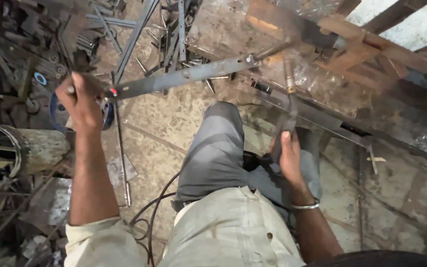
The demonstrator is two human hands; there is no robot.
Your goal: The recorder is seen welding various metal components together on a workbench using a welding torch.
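Observation:
My left hand (81, 101) grips the near end of a long flat steel bar (184, 76) that runs up and right to a rusty steel frame (366, 47). My right hand (288, 157), with a metal bangle on the wrist, holds the handle of a welding electrode holder (288, 106). Its tip points up at the spot where the bar meets the frame. My bent knee in grey trousers (218, 148) sits between the two arms.
Scrap rods and strips (169, 29) lie piled at the top. A thin rod (121, 148) lies on the concrete floor. A metal drum (21, 151) and clutter fill the left side. Black cables (149, 217) curl by my leg.

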